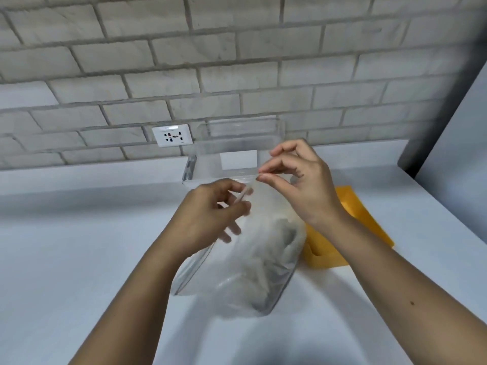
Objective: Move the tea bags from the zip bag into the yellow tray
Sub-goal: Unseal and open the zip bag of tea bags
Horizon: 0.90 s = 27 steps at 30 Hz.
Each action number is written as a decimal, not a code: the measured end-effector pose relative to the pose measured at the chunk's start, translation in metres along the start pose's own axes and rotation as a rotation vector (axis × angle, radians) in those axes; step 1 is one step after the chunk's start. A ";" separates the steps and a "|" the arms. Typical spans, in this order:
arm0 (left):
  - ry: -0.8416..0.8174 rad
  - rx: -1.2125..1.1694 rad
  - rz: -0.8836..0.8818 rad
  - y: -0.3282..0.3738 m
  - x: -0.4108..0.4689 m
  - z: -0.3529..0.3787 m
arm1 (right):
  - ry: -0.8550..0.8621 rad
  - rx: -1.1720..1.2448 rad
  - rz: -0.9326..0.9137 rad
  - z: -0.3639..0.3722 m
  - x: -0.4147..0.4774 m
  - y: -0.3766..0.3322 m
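Left hand (210,206) grip pinches zip bag (253,259) top edge | right hand (297,177) grip pinches opposite edge | tea bags (284,233) inside, above counter (79,246) | yellow tray (369,219) just right

Your right arm hides much of the yellow tray (369,219). Tea bags (266,256) inside the zip bag (237,280) blur together, uncountable.

We see our left hand (208,212) and right hand (300,180) bare, no gloves, rings or sleeves; forearms uncovered.
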<state>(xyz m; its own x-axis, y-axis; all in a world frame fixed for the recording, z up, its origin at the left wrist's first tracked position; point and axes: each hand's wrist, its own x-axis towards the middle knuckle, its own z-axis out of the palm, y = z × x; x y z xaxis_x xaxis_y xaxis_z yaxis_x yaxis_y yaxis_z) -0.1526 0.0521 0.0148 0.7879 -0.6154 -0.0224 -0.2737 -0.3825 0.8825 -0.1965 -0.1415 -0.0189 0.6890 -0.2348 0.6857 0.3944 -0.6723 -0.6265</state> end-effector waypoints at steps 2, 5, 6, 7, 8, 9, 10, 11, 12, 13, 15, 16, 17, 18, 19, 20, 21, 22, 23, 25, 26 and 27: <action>0.051 -0.003 0.081 0.008 0.000 0.000 | 0.023 0.037 -0.031 0.000 0.007 -0.011; 0.103 -0.067 0.146 0.014 0.000 -0.002 | 0.072 0.090 -0.052 -0.003 0.015 -0.020; 0.107 -0.074 0.144 0.013 0.000 0.000 | 0.063 0.083 -0.058 -0.002 0.015 -0.019; 0.105 -0.070 0.135 0.010 0.000 0.003 | 0.041 0.067 -0.057 -0.001 0.013 -0.015; 0.099 -0.061 0.119 0.006 0.001 0.007 | 0.013 0.055 -0.043 0.002 0.009 -0.010; 0.094 -0.049 0.099 0.001 0.002 0.013 | -0.005 0.056 -0.005 0.005 0.004 -0.004; 0.093 -0.040 0.080 -0.006 0.002 0.019 | -0.005 0.080 0.060 0.008 -0.003 0.000; 0.099 -0.033 0.067 -0.012 0.001 0.024 | 0.025 0.127 0.152 0.011 -0.010 0.005; 0.110 -0.031 0.062 -0.017 0.000 0.028 | 0.082 0.191 0.256 0.014 -0.017 0.007; 0.122 -0.037 0.062 -0.021 -0.001 0.031 | 0.154 0.255 0.359 0.017 -0.022 0.008; 0.135 -0.067 0.066 -0.025 -0.002 0.035 | 0.268 0.425 0.535 0.023 -0.026 0.007; 0.131 -0.078 0.068 -0.026 -0.003 0.037 | 0.294 0.539 0.602 0.025 -0.025 0.005; 0.119 -0.082 0.074 -0.026 -0.003 0.038 | 0.300 0.634 0.655 0.025 -0.024 0.003; 0.103 -0.082 0.083 -0.026 -0.004 0.040 | 0.293 0.688 0.691 0.025 -0.023 0.001; 0.089 -0.080 0.091 -0.027 -0.004 0.041 | 0.282 0.710 0.713 0.025 -0.022 -0.001; 0.078 -0.076 0.100 -0.027 -0.005 0.041 | 0.273 0.716 0.722 0.024 -0.022 -0.002; 0.071 -0.070 0.106 -0.029 -0.005 0.041 | 0.268 0.710 0.726 0.023 -0.022 -0.002; 0.067 -0.066 0.112 -0.029 -0.004 0.040 | 0.265 0.698 0.731 0.023 -0.021 -0.002; 0.071 -0.069 0.115 -0.029 -0.004 0.039 | 0.264 0.683 0.737 0.022 -0.021 -0.002; 0.107 -0.121 0.113 -0.027 -0.001 0.039 | 0.259 0.673 0.747 0.023 -0.021 -0.003; 0.137 -0.169 0.107 -0.025 0.001 0.038 | 0.250 0.682 0.745 0.023 -0.021 -0.004; 0.171 -0.215 0.100 -0.021 0.004 0.039 | 0.235 0.690 0.739 0.024 -0.022 -0.006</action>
<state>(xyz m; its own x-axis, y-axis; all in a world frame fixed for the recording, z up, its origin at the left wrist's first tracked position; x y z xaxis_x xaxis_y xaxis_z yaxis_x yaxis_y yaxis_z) -0.1650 0.0312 -0.0223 0.8493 -0.5109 0.1333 -0.2460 -0.1594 0.9561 -0.1995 -0.1159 -0.0389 0.7937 -0.6060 0.0529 0.2357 0.2263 -0.9451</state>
